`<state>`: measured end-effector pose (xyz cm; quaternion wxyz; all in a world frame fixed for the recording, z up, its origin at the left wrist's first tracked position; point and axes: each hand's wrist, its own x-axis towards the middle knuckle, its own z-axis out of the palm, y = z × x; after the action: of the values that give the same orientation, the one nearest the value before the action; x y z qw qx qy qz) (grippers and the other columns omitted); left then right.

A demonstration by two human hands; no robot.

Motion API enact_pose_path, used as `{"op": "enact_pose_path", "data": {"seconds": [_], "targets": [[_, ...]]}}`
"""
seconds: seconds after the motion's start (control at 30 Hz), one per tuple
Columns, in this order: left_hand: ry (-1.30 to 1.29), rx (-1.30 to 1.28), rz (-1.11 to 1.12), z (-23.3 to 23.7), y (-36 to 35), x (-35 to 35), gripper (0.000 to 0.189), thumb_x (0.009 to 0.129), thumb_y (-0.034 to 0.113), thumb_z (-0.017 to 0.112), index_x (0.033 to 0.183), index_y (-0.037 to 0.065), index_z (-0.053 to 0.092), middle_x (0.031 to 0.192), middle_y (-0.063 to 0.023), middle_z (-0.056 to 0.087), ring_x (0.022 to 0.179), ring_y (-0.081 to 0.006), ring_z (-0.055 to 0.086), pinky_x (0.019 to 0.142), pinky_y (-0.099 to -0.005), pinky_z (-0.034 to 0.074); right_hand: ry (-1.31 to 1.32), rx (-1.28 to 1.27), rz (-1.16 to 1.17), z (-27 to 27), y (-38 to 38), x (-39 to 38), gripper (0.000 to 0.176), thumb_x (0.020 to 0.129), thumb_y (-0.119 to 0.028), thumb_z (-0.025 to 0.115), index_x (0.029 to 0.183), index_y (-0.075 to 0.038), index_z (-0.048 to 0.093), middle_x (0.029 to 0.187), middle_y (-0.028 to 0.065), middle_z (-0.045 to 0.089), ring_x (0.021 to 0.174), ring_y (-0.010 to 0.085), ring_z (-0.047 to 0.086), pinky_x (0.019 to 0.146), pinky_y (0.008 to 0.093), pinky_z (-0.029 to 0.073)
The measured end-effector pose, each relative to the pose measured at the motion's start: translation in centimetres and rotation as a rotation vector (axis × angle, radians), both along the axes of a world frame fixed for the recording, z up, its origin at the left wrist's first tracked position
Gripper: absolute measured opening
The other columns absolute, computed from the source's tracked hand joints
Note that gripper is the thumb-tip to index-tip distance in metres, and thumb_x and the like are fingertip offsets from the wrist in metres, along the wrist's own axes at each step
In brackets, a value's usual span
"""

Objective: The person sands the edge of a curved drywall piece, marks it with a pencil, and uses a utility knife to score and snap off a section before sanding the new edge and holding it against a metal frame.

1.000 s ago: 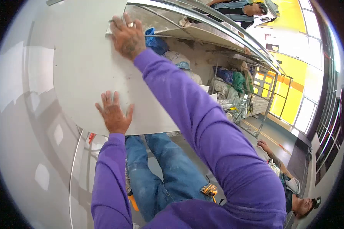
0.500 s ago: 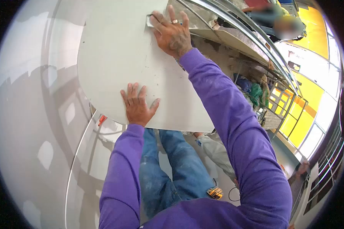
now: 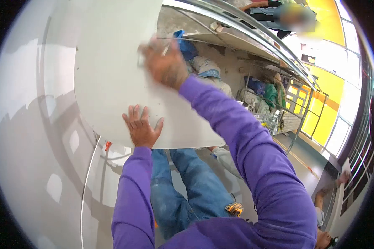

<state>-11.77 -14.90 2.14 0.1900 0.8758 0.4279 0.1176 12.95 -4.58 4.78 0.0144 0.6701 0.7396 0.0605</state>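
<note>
A large pale board (image 3: 112,62) with a rounded left edge lies in front of me. On its near part, my left hand (image 3: 142,126) rests flat with the fingers spread and nothing in it. My right hand (image 3: 164,62) is over the board's right edge, smeared by motion. Its fingers are bent around a small pale, flat item, blurred at the fingertips, that I cannot make out. A few small dark marks dot the board between the hands.
Metal rails (image 3: 253,29) run along the upper right, with a person (image 3: 274,16) beyond. Bags (image 3: 205,66) lie right of the board. Another person's arm (image 3: 330,186) shows at lower right. A grey wall (image 3: 20,124) stands left. A yellow tape measure (image 3: 234,208) is at my waist.
My right hand has moved down and left, nearer to me. My left hand stays flat on the board. The view has shifted, and more bags show beside the board.
</note>
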Motion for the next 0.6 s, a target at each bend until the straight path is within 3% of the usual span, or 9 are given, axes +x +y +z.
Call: {"op": "enact_pose_path", "data": {"seconds": [0.03, 0.07, 0.13, 0.23, 0.3, 0.4, 0.53, 0.6], "targets": [[-0.001, -0.005, -0.004, 0.1, 0.1, 0.0, 0.082, 0.085, 0.05, 0.08, 0.146, 0.012, 0.041, 0.156, -0.02, 0.036, 0.154, -0.042, 0.024, 0.126, -0.0683, 0.013, -0.147, 0.017, 0.149, -1.0, -2.8, -1.9, 0.047, 0.101, -0.038, 0.056, 0.141, -0.014, 0.063, 0.153, 0.0034, 0.057, 0.15, 0.0311, 0.042, 0.12, 0.0621, 0.028], [-0.001, -0.007, -0.005, 0.2, 0.2, 0.0, 0.081, 0.086, 0.05, 0.08, 0.146, 0.011, 0.041, 0.156, -0.0202, 0.035, 0.154, -0.0421, 0.023, 0.126, -0.0683, 0.013, 0.041, -0.08, 0.315, 0.7, -4.7, -2.2, 0.045, 0.101, -0.038, 0.055, 0.138, -0.014, 0.065, 0.152, 0.003, 0.057, 0.151, 0.0274, 0.042, 0.124, 0.0579, 0.026], [-0.002, -0.013, -0.003, 0.3, 0.1, 0.0, 0.08, 0.087, 0.049, 0.079, 0.146, 0.011, 0.041, 0.157, -0.0206, 0.035, 0.155, -0.0422, 0.023, 0.126, -0.0684, 0.012, 0.276, -0.02, 0.396, 0.6, -5.5, -1.5, 0.044, 0.101, -0.038, 0.054, 0.137, -0.014, 0.066, 0.153, 0.0014, 0.056, 0.151, 0.0256, 0.042, 0.125, 0.0575, 0.025], [-0.002, -0.003, -0.003, 0.0, 0.0, 0.1, 0.08, 0.087, 0.049, 0.078, 0.146, 0.011, 0.041, 0.157, -0.0211, 0.035, 0.155, -0.0423, 0.022, 0.126, -0.0685, 0.012, -0.098, 0.074, 0.188, -1.8, 0.6, 3.2, 0.039, 0.102, -0.037, 0.053, 0.128, -0.014, 0.071, 0.151, -0.0009, 0.058, 0.149, 0.0265, 0.043, 0.123, 0.061, 0.024], [0.007, 0.014, -0.01, 0.0, -0.1, 0.1, 0.08, 0.087, 0.049, 0.078, 0.146, 0.01, 0.041, 0.157, -0.0214, 0.035, 0.156, -0.0424, 0.022, 0.126, -0.0685, 0.012, 0.036, 0.155, -0.015, 0.7, 5.0, 6.5, 0.042, 0.103, -0.037, 0.052, 0.133, -0.013, 0.069, 0.149, -0.0014, 0.06, 0.148, 0.0292, 0.044, 0.121, 0.0628, 0.025], [0.008, -0.004, -0.003, 0.3, -0.1, 0.2, 0.079, 0.088, 0.049, 0.077, 0.146, 0.009, 0.041, 0.158, -0.0213, 0.034, 0.156, -0.0424, 0.022, 0.127, -0.0683, 0.012, -0.014, 0.134, -0.106, 0.5, 6.4, 6.0, 0.041, 0.102, -0.035, 0.054, 0.133, -0.012, 0.068, 0.148, -0.0004, 0.061, 0.147, 0.03, 0.046, 0.119, 0.0621, 0.027], [0.022, 0.023, -0.001, 0.2, 0.1, 0.0, 0.077, 0.088, 0.05, 0.077, 0.144, 0.009, 0.043, 0.157, -0.0201, 0.036, 0.155, -0.0422, 0.023, 0.126, -0.0687, 0.014, 0.182, 0.066, 0.242, -0.2, -0.1, 1.9, 0.042, 0.099, -0.029, 0.057, 0.136, -0.01, 0.066, 0.147, 0.0069, 0.06, 0.147, 0.0318, 0.046, 0.12, 0.0619, 0.027], [0.03, 0.038, 0.002, 0.1, 0.1, 0.2, 0.076, 0.087, 0.052, 0.077, 0.142, 0.01, 0.045, 0.153, -0.0177, 0.038, 0.154, -0.042, 0.025, 0.125, -0.0696, 0.018, 0.115, 0.081, 0.23, 0.0, 1.2, 3.7, 0.041, 0.099, -0.027, 0.057, 0.134, -0.008, 0.067, 0.148, 0.0073, 0.06, 0.146, 0.0323, 0.047, 0.12, 0.0623, 0.028]]}}
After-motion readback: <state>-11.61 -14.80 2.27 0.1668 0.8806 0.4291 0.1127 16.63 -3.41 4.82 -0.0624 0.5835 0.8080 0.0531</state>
